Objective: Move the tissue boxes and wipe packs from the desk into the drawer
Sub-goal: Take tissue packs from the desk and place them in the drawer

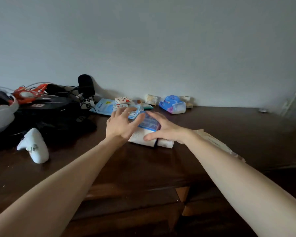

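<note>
Surface: dark brown wooden table point(143, 168) set against a plain pale grey wall point(161, 40); dim, cool light.

Far left: heap of black gear with cables and an orange-red piece point(29, 94), a black foam-capped microphone point(85, 86) standing behind it. In front of the heap lies a white handheld device point(34, 146), on its side.

Centre back, near the wall: loose cluster of wipe packs point(104, 106), light blue, and small tissue packs, one printed with red figures point(123, 100).

Centre: left hand point(121, 124), fingers spread and apart, hovers over the left side of a blue-topped tissue pack point(148, 124); contact cannot be told. Right hand point(162, 129), grip apart, fingers on the pack's far right edge, thumb on the near white face. A second white pack point(166, 142) lies just beside it, touching.

Right back: blue and purple soft pack point(173, 104) near the wall. Right: beige flat pack point(212, 142) partly hidden by the right forearm.

Near edge: table front below, drawer state unclear.
</note>
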The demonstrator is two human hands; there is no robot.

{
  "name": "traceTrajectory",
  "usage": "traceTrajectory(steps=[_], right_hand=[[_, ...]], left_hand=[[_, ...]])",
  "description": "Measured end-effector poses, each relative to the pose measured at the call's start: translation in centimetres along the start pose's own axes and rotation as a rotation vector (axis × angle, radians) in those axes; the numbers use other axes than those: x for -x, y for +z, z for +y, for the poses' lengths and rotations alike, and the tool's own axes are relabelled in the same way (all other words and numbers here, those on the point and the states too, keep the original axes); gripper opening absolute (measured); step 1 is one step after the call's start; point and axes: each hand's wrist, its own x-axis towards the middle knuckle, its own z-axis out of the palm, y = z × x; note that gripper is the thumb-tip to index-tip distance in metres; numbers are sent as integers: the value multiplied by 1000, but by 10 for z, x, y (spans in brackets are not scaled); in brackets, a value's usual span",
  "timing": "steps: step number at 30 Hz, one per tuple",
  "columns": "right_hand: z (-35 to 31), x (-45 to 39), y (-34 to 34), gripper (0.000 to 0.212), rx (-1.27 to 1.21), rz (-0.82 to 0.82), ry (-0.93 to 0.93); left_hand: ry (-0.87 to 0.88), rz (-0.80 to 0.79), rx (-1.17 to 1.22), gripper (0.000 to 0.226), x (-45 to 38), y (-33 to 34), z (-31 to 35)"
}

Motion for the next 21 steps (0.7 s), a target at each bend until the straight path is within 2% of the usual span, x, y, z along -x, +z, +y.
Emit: traceTrajectory(steps=[2,4,6,8,9,10,14,17,18,21], right_hand=[[-9,20,8,151,24,27,13],[-14,34,10,156,234,91,48],[-12,49,10,137,359,75,119],[-7,60,15,95,264,10,155],[-7,66,20,73,218,9,132],[-8,72,25,61,197,29,111],[-9,96,41,58,202,131,80],[-15,118,51,42,203,176,-5],[-16,125,54,44,207,198,-30],[-20,152,68,72,149,275,-46]], left_hand=[[-67,-60,-152,75,-2,-2,22],[-125,-74,-238,83,-1,-6,44],[-149,-170,-304,96,3,-7,58],[-189,-314,-373,110,13,-3,64],[-202,-340,-393,114,19,0,65],[-209,-336,-401,117,23,2,65],[-245,-294,-413,119,44,3,74],[-225,-240,-375,105,72,-7,73],[-205,-209,-354,98,84,-13,70],[-219,-84,-212,85,124,-34,67]])
